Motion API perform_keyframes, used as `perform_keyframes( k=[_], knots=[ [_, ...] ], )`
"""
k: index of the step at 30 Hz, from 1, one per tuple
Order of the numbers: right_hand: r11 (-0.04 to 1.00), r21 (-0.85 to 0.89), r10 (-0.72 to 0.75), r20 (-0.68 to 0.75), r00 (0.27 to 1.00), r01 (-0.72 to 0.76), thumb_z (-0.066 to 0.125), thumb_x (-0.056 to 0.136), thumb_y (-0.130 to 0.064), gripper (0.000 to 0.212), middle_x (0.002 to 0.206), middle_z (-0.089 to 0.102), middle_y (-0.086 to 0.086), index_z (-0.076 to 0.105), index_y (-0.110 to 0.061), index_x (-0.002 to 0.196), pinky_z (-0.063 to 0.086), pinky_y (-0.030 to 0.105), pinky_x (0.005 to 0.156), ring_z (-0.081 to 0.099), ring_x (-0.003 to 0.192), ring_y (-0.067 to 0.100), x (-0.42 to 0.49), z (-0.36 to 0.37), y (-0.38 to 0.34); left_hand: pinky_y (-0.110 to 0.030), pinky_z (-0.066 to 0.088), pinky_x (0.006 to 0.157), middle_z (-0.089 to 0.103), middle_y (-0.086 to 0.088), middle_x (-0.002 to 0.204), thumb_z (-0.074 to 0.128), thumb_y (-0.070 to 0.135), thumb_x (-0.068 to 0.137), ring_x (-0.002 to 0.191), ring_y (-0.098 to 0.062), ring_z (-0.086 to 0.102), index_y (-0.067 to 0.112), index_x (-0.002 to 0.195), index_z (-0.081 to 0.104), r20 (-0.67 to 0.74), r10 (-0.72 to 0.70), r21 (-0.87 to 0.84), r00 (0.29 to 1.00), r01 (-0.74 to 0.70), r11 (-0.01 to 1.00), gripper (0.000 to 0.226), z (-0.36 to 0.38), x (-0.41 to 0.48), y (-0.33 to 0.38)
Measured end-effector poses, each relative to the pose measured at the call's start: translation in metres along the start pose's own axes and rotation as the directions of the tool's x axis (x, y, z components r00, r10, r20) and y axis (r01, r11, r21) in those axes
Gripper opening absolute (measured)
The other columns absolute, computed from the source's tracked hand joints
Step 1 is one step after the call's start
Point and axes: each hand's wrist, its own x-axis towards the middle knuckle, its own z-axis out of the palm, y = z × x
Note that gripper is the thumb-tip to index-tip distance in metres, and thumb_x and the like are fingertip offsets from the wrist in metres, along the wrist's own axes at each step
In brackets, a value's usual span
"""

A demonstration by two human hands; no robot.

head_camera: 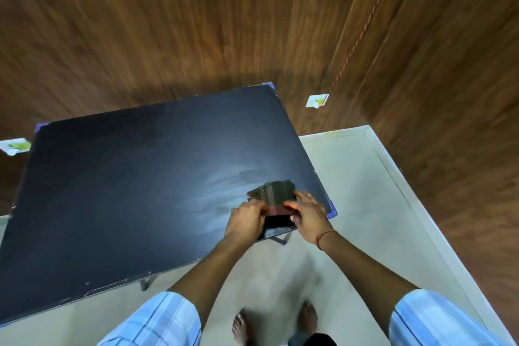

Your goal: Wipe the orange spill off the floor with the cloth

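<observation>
Cloth (273,194), dark olive with a reddish band along its near edge, lies at the table's (126,177) right near corner, at about 4 o'clock on the black top. Both hands meet on its near edge: the left hand (247,219) comes in from 7 o'clock and the right hand (307,212) from 5 o'clock, so the cloth sits just beyond the fingers, toward 12 o'clock from them. Each hand's grip is narrow, fingertips pinched onto the reddish band; the cloth's far part spreads flat on the table top, touching it. Motion blur softens the fingers, so how many of them press the fabric cannot be told.

A pale smeared sheen (224,191) runs across the black top at 9 o'clock of the cloth. A red thread (323,239) circles the right wrist. Short striped blue sleeves (157,320) show at the lower edge, and two bare feet (241,326) stand on the pale floor (365,191) at 6 o'clock. Wood-panelled walls (168,22) fill the upper half, with a white switch plate (317,100) at 1 o'clock of the table and another white plate (15,146) at its 9 o'clock edge. No orange spill can be made out on the visible floor.
</observation>
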Motion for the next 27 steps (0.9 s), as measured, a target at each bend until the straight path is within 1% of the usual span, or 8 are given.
perform_keyframes(
  k=[2, 3, 8, 12, 17, 21, 24, 27],
  knots=[
    [0.978, -0.209, 0.055, 0.169, 0.984, -0.019, 0.055, 0.091, -0.014, 0.049, 0.153, 0.034, 0.007, 0.05, -0.032, 0.137, 0.032, 0.041, 0.112, 0.028, 0.142, 0.028, -0.007, 0.017, 0.017, -0.037, 0.045, 0.082, 0.062, -0.006, 0.113, 0.055, 0.022, 0.086, 0.102, -0.031, 0.06, 0.018, 0.109, 0.059, 0.193, -0.069, 0.139, 0.979, 0.042, 0.989, 0.024, 0.025, -0.009, -0.005],
    [0.974, -0.223, 0.078, 0.203, 0.976, -0.031, 0.055, 0.092, -0.016, 0.051, 0.153, 0.034, 0.007, 0.045, -0.031, 0.14, 0.033, 0.041, 0.111, 0.029, 0.141, 0.028, -0.012, 0.024, 0.021, -0.038, 0.044, 0.085, 0.059, -0.006, 0.116, 0.057, 0.025, 0.086, 0.104, -0.03, 0.058, 0.019, 0.114, 0.057, 0.236, -0.084, 0.156, 0.968, 0.047, 0.987, 0.029, 0.035, -0.015, -0.006],
    [0.987, -0.162, 0.0, 0.103, 0.995, 0.017, 0.054, 0.091, -0.013, 0.048, 0.14, 0.046, 0.004, 0.047, -0.023, 0.137, 0.039, 0.04, 0.107, 0.04, 0.131, 0.026, -0.012, 0.034, 0.017, -0.041, 0.038, 0.094, 0.047, -0.008, 0.128, 0.054, 0.031, 0.09, 0.116, -0.029, 0.046, 0.019, 0.13, 0.045, 0.106, -0.072, 0.196, 0.992, 0.051, 0.979, 0.043, 0.041, -0.012, -0.001],
    [0.978, -0.201, -0.022, 0.144, 0.989, 0.051, 0.055, 0.089, -0.014, 0.047, 0.133, 0.049, 0.004, 0.047, -0.022, 0.134, 0.044, 0.041, 0.1, 0.047, 0.123, 0.026, -0.006, 0.036, 0.014, -0.045, 0.035, 0.098, 0.041, -0.01, 0.133, 0.056, 0.034, 0.089, 0.121, -0.032, 0.042, 0.021, 0.14, 0.036, 0.268, -0.117, 0.197, 0.956, 0.064, 0.978, 0.055, 0.039, -0.004, 0.0],
    [0.961, -0.278, 0.039, 0.14, 0.989, 0.002, 0.055, 0.089, -0.014, 0.039, 0.129, 0.05, 0.002, 0.053, -0.02, 0.128, 0.047, 0.041, 0.095, 0.05, 0.118, 0.026, -0.008, 0.027, 0.023, -0.043, 0.032, 0.097, 0.04, -0.007, 0.136, 0.054, 0.031, 0.09, 0.125, -0.031, 0.038, 0.022, 0.139, 0.037, 0.326, -0.051, 0.17, 0.944, -0.005, 0.985, 0.053, 0.044, -0.005, 0.006],
    [0.977, -0.214, 0.053, 0.157, 0.986, -0.019, 0.058, 0.089, -0.017, 0.036, 0.127, 0.053, 0.001, 0.055, -0.021, 0.125, 0.048, 0.041, 0.097, 0.052, 0.115, 0.025, -0.011, 0.02, 0.021, -0.042, 0.032, 0.096, 0.044, -0.004, 0.136, 0.054, 0.031, 0.091, 0.124, -0.029, 0.04, 0.023, 0.136, 0.043, 0.299, -0.036, 0.086, 0.954, 0.011, 0.996, 0.047, 0.039, -0.009, 0.004],
    [0.995, -0.067, 0.076, 0.1, 0.992, -0.07, 0.059, 0.088, -0.015, 0.036, 0.126, 0.058, 0.002, 0.059, -0.018, 0.124, 0.048, 0.04, 0.099, 0.056, 0.114, 0.025, -0.017, 0.019, 0.009, -0.041, 0.036, 0.095, 0.051, -0.005, 0.129, 0.053, 0.028, 0.091, 0.12, -0.026, 0.047, 0.025, 0.121, 0.054, 0.195, -0.07, -0.053, 0.978, 0.082, 0.995, 0.031, 0.03, -0.01, -0.003],
    [0.992, 0.087, 0.09, 0.04, 0.995, -0.093, 0.061, 0.088, -0.014, 0.026, 0.115, 0.064, 0.005, 0.067, -0.017, 0.114, 0.05, 0.035, 0.096, 0.061, 0.105, 0.024, -0.03, 0.02, -0.007, -0.038, 0.038, 0.101, 0.052, -0.003, 0.134, 0.054, 0.031, 0.093, 0.122, -0.023, 0.05, 0.023, 0.125, 0.056, 0.124, -0.117, -0.158, 0.985, 0.136, 0.978, 0.033, 0.016, -0.018, -0.017]
  ],
)
